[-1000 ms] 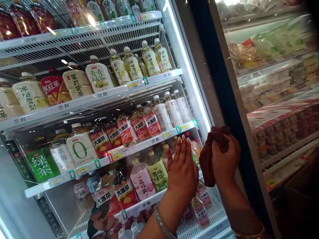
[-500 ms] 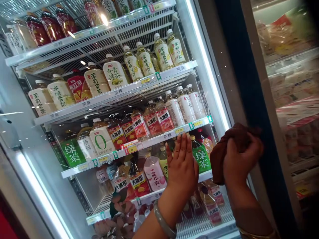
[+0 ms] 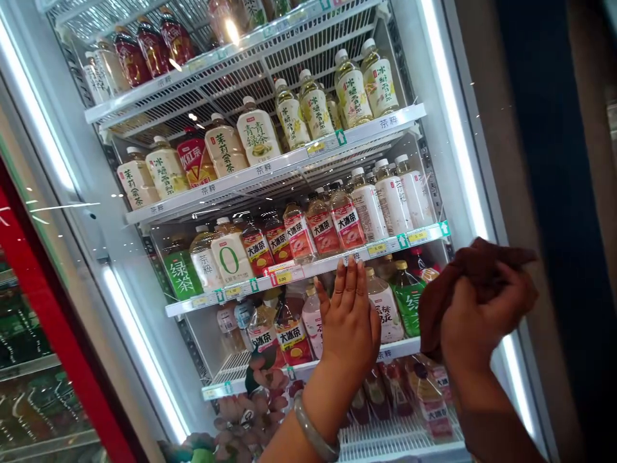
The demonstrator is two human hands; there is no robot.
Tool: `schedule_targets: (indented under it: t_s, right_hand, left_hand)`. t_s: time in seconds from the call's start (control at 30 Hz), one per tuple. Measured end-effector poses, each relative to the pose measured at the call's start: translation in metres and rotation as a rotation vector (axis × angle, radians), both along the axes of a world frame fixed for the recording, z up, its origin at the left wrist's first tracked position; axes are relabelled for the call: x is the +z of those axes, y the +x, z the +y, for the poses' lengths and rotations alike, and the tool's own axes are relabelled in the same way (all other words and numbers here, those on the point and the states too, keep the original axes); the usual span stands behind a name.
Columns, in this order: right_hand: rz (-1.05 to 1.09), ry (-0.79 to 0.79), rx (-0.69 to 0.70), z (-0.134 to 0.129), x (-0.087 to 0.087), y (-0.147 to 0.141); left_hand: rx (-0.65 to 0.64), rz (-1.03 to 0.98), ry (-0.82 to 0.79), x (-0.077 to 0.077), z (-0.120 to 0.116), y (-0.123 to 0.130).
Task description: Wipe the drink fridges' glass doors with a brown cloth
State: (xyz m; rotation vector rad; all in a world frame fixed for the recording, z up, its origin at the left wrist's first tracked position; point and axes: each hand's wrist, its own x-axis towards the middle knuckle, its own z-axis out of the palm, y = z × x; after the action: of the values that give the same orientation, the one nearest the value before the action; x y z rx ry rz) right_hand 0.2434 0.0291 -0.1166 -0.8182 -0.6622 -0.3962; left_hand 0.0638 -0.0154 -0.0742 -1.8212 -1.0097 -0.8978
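Note:
My left hand, with a grey bangle on its wrist, is raised flat against the glass door of a lit drinks fridge, fingers stretched up. Its fingertips overlap a shelf edge behind the glass. To its right, my right hand grips a bunched brown cloth close to the right side of the door. Part of the cloth hangs down left of the fist. Behind the glass stand tea bottles, and a green-labelled bottle shows between my hands.
Wire shelves carry several rows of bottled drinks. Bright light strips run down both sides of the fridge. A red frame borders another bottle cabinet at left, and a dark post stands at right. Dim reflections overlie the lower glass.
The view has swung left, so the fridge sits further right and the red frame shows more. Both hands now lie further left relative to the shelves. The cloth stays in my right hand.

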Motion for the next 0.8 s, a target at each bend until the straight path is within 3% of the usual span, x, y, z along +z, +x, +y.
schedule_targets:
  t_s: [0.07,0.13,0.23,0.3,0.37,0.43,0.5,0.67,0.73,0.8]
  right_hand:
    - [-0.058,-0.023,0.033,-0.009,0.007,-0.030]
    - [-0.313,0.006,0.081,-0.019,0.017,-0.056]
    - [-0.545,0.065,0.109,-0.023,0.023,-0.061]
    - [-0.420,0.040,0.093,-0.017,0.019,-0.045]
    - [-0.161,-0.025,0.059,-0.011,0.014,-0.032]
    - [0.017,-0.061,0.017,-0.008,0.011,-0.032]
    - [-0.065,-0.045,-0.001,-0.013,0.012,-0.048]
    - [-0.589,0.007,0.095,-0.028,0.022,-0.086]
    - [-0.588,0.022,0.096,-0.027,0.023,-0.079]
    - [-0.420,0.001,0.093,-0.023,0.021,-0.068]
  left_hand:
    - [-0.006,-0.002,0.005,0.000,-0.001,-0.001]
    - [-0.005,-0.021,0.001,-0.001,-0.002,-0.004]
    - [-0.004,-0.037,0.003,0.000,-0.003,-0.014]
    - [-0.009,-0.039,0.017,0.000,-0.003,-0.023]
    - [-0.011,-0.044,0.028,0.000,-0.004,-0.029]
    - [-0.011,-0.050,0.034,-0.001,-0.004,-0.032]
    - [-0.002,-0.062,0.037,-0.001,-0.004,-0.033]
    - [0.079,-0.124,0.081,0.005,-0.005,-0.042]
    - [0.095,-0.141,0.107,0.008,-0.005,-0.051]
    - [0.095,-0.139,0.123,0.009,-0.005,-0.060]
